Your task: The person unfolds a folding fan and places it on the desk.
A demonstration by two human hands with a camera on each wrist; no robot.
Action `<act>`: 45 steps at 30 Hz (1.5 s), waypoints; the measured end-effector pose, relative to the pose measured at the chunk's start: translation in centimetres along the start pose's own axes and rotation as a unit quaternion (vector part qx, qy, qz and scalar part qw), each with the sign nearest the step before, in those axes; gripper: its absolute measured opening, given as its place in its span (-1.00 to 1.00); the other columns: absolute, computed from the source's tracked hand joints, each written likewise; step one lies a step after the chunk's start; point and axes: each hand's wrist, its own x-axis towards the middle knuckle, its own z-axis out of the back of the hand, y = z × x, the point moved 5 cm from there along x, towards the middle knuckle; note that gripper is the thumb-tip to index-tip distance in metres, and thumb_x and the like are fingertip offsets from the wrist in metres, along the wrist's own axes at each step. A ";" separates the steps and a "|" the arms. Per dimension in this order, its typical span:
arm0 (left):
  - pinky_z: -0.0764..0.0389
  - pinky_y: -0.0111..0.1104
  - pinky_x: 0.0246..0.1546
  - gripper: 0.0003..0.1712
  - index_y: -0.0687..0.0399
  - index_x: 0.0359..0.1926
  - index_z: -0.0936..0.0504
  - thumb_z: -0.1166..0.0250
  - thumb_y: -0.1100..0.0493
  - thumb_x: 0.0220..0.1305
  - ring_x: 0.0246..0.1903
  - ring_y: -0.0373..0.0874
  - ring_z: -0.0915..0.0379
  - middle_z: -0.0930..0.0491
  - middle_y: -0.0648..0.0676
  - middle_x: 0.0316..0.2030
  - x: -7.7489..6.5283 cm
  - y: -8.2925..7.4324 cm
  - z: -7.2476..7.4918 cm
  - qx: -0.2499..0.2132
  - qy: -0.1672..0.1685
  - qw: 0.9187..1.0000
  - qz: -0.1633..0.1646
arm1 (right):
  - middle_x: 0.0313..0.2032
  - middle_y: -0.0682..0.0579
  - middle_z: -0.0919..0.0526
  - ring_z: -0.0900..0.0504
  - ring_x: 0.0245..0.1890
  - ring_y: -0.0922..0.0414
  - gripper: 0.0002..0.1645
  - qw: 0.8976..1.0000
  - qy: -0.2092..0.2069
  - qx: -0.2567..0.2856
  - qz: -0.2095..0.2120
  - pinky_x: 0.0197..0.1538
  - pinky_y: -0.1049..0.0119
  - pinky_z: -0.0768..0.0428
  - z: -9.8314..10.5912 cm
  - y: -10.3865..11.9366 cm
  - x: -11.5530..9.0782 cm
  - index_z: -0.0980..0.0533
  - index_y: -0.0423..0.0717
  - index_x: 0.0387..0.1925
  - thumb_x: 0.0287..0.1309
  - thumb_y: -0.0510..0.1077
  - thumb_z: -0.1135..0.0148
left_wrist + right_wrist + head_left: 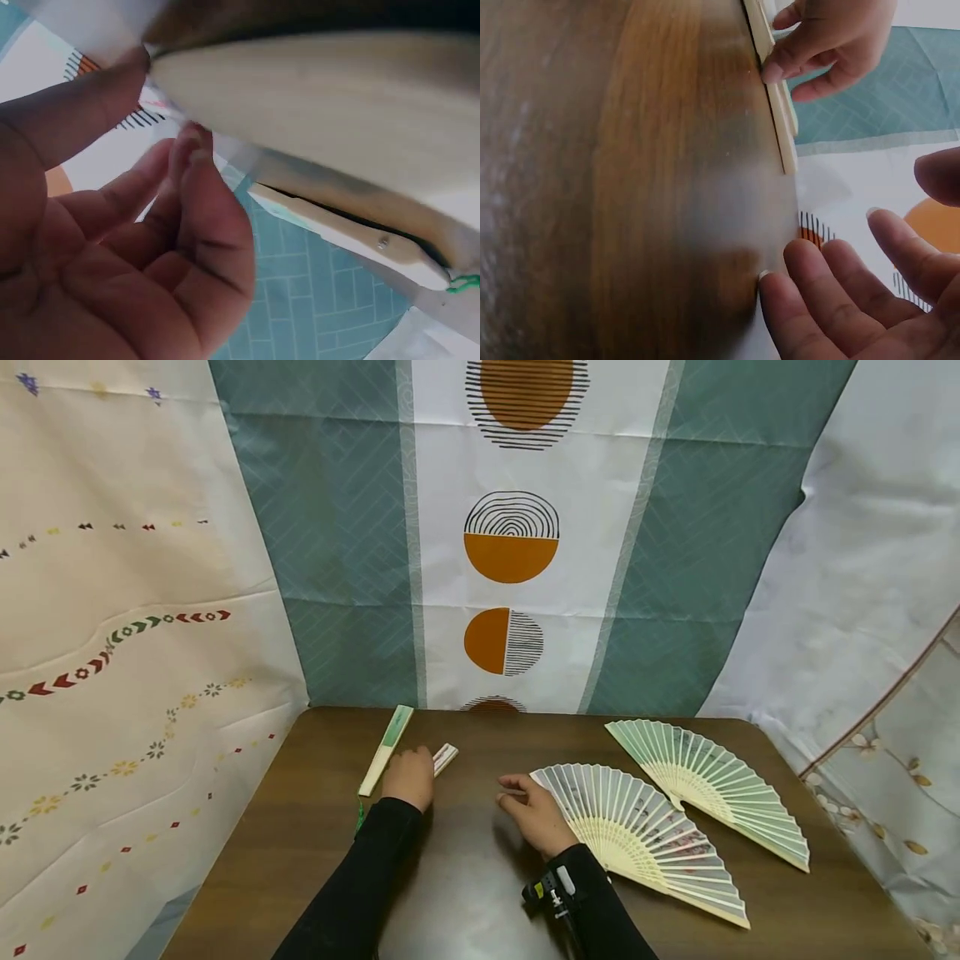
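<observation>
My left hand is at the left of the brown table, its thumb and fingertips pinching a folded white hand fan. Most of that fan is hidden beneath the hand in the head view; from the left wrist its pale folded ribs fill the upper right. Just left of it lies a folded green fan with a green tassel. Over the table, my right hand has loosely bent, parted fingers and holds nothing. Beside it a white fan with a flower print lies spread.
Behind the white spread fan, a green fan lies spread at the table's right. The wooden table ends at a hanging cloth in green and white. Patterned pale cloths hang at both sides.
</observation>
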 end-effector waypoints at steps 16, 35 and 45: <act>-0.83 0.09 -0.44 -0.70 0.09 -0.33 -0.85 -0.64 -0.02 0.41 -0.38 0.18 -0.81 -0.88 0.20 -0.31 -0.7 0.8 0.6 0.003 0.079 0.996 0.031 | 0.36 -0.34 -0.71 -0.74 0.32 -0.28 -0.51 1.000 0.002 0.010 -0.009 0.16 -0.04 -0.81 -0.1 0.0 0.0 -0.59 -0.30 0.42 0.63 -0.15 -0.26; -0.94 -0.28 -0.24 -0.79 0.34 0.10 -0.81 -0.32 0.29 0.69 -0.32 -0.19 -0.78 -0.84 0.24 -0.13 -2.2 -12.2 8.5 -0.528 0.218 0.820 0.029 | 0.13 -0.33 -0.83 -0.92 0.02 -0.02 -0.60 0.987 -0.052 0.152 0.005 -0.06 0.12 -0.96 3.3 3.0 0.0 -0.65 -0.34 0.36 0.78 -0.16 -0.17; -0.92 -0.33 -0.29 -0.81 0.37 0.08 -0.80 -0.33 0.32 0.67 -0.34 -0.21 -0.76 -0.82 0.21 -0.19 -2.3 -13.0 8.0 -0.538 0.224 0.811 0.041 | -0.02 -0.27 -0.88 -0.91 -0.18 0.16 -0.65 0.986 -0.068 0.149 -0.010 -0.25 0.34 -0.90 4.2 2.9 -0.2 -0.70 -0.41 0.25 0.75 -0.23 -0.20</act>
